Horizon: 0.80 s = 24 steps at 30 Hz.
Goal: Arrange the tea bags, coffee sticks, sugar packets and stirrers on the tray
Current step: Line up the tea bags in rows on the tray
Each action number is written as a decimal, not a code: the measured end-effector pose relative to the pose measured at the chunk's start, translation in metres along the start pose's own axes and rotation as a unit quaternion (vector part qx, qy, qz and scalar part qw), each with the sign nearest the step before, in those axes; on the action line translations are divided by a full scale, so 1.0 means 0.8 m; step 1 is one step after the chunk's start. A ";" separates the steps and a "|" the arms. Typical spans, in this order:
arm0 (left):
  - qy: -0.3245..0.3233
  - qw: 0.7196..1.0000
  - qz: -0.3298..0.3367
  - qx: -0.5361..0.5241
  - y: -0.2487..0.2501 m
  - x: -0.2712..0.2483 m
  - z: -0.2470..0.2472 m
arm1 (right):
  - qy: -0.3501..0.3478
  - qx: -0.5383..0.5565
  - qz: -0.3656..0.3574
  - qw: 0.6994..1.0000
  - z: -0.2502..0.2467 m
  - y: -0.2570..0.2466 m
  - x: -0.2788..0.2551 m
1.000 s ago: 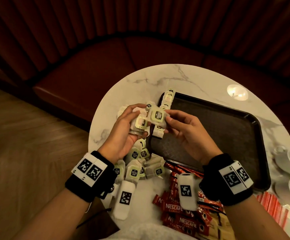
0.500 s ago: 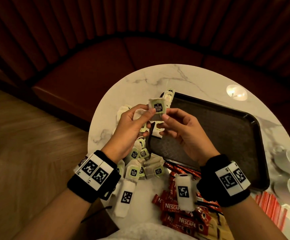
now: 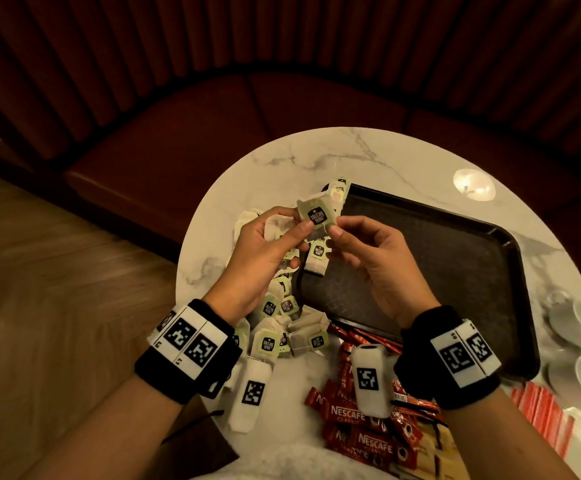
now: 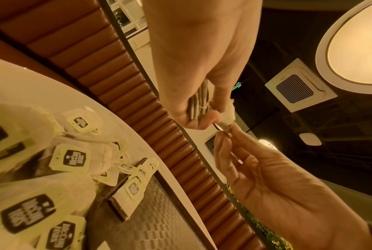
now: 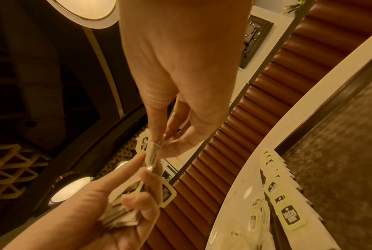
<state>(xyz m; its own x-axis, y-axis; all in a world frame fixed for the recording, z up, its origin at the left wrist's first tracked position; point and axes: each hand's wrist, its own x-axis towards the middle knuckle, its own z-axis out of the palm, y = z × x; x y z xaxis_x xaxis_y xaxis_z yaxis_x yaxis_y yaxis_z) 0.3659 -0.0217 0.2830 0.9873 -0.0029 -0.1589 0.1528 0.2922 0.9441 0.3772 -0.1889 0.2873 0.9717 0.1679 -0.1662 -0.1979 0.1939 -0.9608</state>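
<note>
A tea bag [image 3: 316, 216] is pinched between the left hand [image 3: 264, 251] and the right hand [image 3: 372, 261], held up over the tray [image 3: 455, 271] edge. More bags [image 5: 120, 218] are gripped in the left hand. A pile of tea bags [image 3: 282, 327] and coffee sticks [image 3: 351, 427] are spread on the tabletop [image 3: 282, 161].

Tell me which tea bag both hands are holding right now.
The pale green-tagged tea bag raised above the dark tray's corner: left hand and right hand pinch it; the others lie loose.
</note>
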 end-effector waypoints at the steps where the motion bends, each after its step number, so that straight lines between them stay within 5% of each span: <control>1: 0.000 1.000 0.003 0.002 0.000 0.000 0.000 | 0.001 -0.014 -0.001 1.000 -0.001 0.001 0.000; 11: -0.001 0.999 -0.014 -0.049 0.001 -0.002 -0.006 | 0.068 -0.023 0.049 0.996 -0.014 0.022 0.009; 19: 0.003 0.999 -0.052 -0.010 -0.007 -0.006 -0.016 | 0.099 -0.187 0.205 0.956 -0.042 0.094 0.035; 24: -0.001 0.998 -0.060 0.007 -0.010 -0.005 -0.016 | 0.088 -0.238 0.223 0.941 -0.039 0.117 0.046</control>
<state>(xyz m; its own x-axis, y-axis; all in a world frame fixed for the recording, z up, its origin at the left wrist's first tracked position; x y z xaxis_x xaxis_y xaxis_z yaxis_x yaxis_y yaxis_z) 0.3600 -0.0118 0.2725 0.9620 -0.0389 -0.2703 0.2703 0.2765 0.9222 0.3983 -0.1945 0.1844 0.8199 -0.0399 -0.5711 -0.5520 -0.3195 -0.7702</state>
